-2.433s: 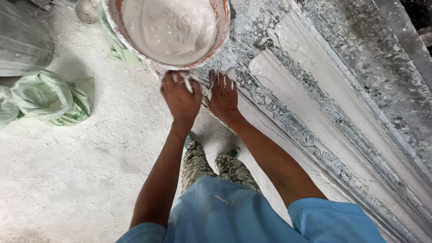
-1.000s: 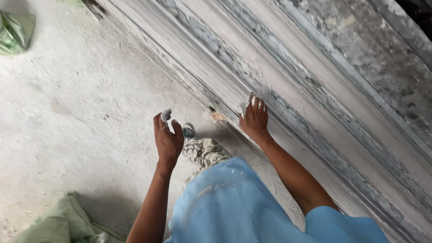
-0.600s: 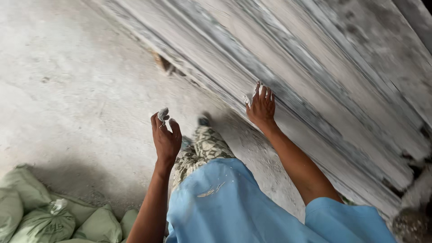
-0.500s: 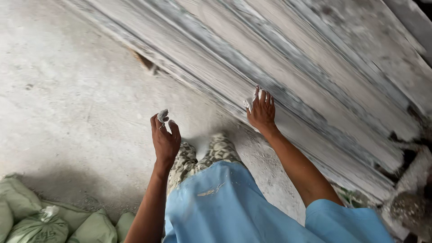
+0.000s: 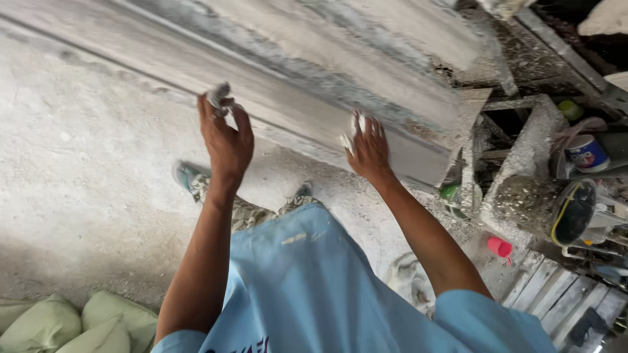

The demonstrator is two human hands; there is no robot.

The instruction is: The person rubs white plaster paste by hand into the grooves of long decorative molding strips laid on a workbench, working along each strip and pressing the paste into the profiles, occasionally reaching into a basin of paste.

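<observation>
I see a dusty concrete floor (image 5: 72, 176) beside the long plaster moulding (image 5: 314, 85), green sacks (image 5: 72, 323) at the lower left, my left hand (image 5: 226, 140) pinching a plaster lump (image 5: 218, 97), my right hand (image 5: 368, 149) spread on the moulding.

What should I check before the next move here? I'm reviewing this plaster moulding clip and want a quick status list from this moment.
1. Left hand has material: ok, a small lump of wet plaster sits at its fingertips.
2. Right hand is on the work: ok, its plaster-smeared fingers rest on the long moulding.
3. Left hand is on the moulding: not ok, it is raised in front of it, apart.
4. Moulding's near end is sound: cannot tell, the end looks rough and crumbly.
5. Footing: ok, both feet stand on bare floor; the green sacks lie behind.
6. Clutter to the right: not ok, buckets and a pink cup crowd that side.
</observation>
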